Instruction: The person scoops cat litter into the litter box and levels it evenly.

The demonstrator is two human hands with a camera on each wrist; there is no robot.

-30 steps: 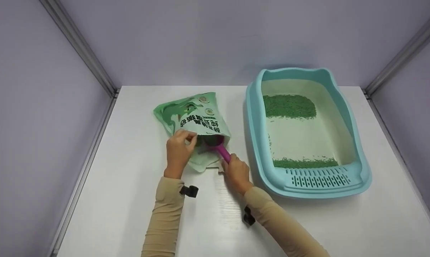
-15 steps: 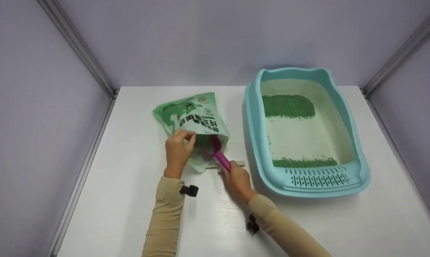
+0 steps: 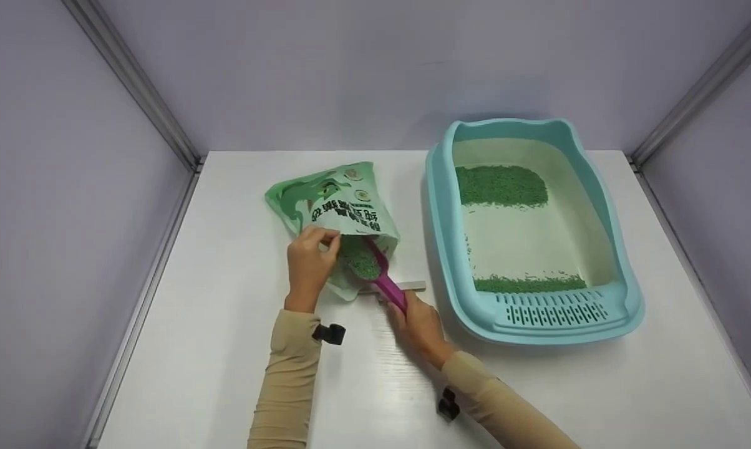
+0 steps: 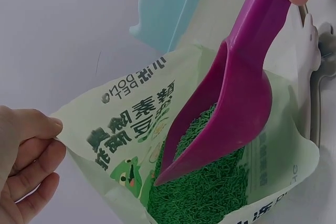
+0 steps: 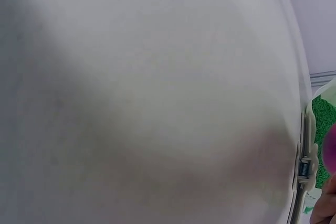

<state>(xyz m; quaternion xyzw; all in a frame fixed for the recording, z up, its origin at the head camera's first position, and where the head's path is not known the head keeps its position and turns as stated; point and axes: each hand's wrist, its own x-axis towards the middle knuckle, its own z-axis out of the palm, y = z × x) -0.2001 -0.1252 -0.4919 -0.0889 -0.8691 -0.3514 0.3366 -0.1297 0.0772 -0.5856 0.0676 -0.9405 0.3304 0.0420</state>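
My left hand [image 3: 310, 268] pinches the upper edge of the opened mouth of a green cat litter bag [image 3: 335, 187], which lies on the table. In the left wrist view, thumb and forefinger hold that edge at the left. My right hand [image 3: 420, 324] grips the handle of a purple litter scoop [image 4: 244, 103]. Green pellets [image 3: 364, 267] fill the scoop's bowl, which is at the bag's mouth, its tip still over the litter [image 4: 205, 195] inside. Only a bit of the scoop [image 5: 329, 150] and fingers shows at the right wrist view's edge.
A blue litter box [image 3: 441, 231] stands to the right, with green litter [image 3: 503, 186] in a patch at its back and a strip at its front. A pale sealing clip [image 3: 413, 286] with a spring lies by the bag's mouth. Walls enclose the table [image 3: 188, 349].
The right hand has drawn the scoop back toward the person, partly out of the bag, and its bowl of pellets now shows. The left hand keeps its pinch on the bag's edge.
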